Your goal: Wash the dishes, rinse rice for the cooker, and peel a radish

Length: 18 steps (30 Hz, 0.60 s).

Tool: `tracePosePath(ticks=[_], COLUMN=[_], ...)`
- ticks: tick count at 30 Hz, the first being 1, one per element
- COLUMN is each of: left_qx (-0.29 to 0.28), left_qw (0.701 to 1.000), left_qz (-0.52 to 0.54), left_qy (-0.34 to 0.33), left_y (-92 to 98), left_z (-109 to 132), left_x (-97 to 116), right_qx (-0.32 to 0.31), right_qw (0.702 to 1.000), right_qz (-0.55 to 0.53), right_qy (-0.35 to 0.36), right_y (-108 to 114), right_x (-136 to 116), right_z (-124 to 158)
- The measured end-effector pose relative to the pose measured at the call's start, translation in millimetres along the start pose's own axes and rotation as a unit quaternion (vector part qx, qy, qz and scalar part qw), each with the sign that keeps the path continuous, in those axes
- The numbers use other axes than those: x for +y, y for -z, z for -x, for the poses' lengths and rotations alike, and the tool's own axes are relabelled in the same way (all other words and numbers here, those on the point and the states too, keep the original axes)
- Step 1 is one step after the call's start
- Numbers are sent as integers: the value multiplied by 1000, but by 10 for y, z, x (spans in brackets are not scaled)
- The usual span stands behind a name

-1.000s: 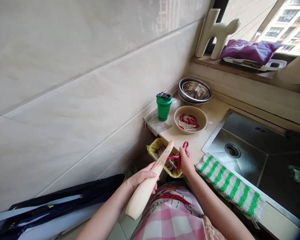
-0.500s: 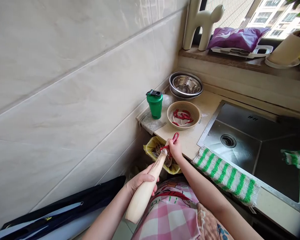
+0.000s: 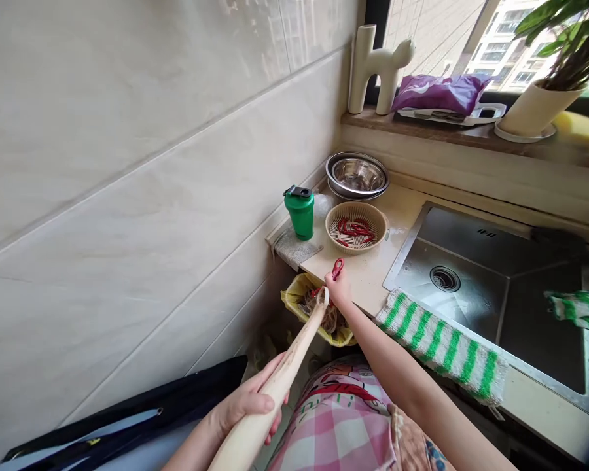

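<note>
My left hand [image 3: 255, 399] is wrapped around a long, pale, peeled root [image 3: 288, 366], shaped like a lotus root. Its thick end runs out of view at the bottom; the thin end slants up toward the bin, with brownish marks along it. My right hand [image 3: 339, 288] grips a red-handled peeler [image 3: 338, 268] at that thin tip. The peeler's head is mostly hidden, and a pale curl shows there. Beneath the tip stands a bin [image 3: 294, 304] lined with a yellow bag, with peelings inside.
On the counter [image 3: 370, 281] stand a green shaker cup [image 3: 300, 216], a beige strainer basket [image 3: 328, 239] holding red chillies, and nested steel bowls [image 3: 330, 180]. A steel sink [image 3: 464, 265] lies to the right, with a green-striped cloth [image 3: 442, 347] over its front edge. A tiled wall [image 3: 152, 196] borders the left.
The root and my left hand have moved down and left, toward me. More of the thin end shows, and a curl now appears at its tip. The view has tilted up slightly.
</note>
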State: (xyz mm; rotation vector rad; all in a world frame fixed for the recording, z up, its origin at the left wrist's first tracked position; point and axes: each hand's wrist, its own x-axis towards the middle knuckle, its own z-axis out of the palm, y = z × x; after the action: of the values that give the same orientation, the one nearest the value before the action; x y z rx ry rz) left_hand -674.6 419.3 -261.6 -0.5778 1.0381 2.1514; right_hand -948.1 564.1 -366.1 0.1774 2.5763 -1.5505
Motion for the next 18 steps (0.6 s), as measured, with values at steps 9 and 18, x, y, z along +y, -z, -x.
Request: tracePosePath(ticks=[9,18], left_qx=[71,60], left_qw=[996,996], left_qz=[-28,-57], left_qy=[-37,-13], left_y=[44,7], left_z=[132,-166], left_x=[-96,164], right_qx=[-66,-26], right_qw=[957,992], right_qz=[257,85], right_qy=[113,91], right_y=[-13,349], right_x=[220,343], right_z=[180,301])
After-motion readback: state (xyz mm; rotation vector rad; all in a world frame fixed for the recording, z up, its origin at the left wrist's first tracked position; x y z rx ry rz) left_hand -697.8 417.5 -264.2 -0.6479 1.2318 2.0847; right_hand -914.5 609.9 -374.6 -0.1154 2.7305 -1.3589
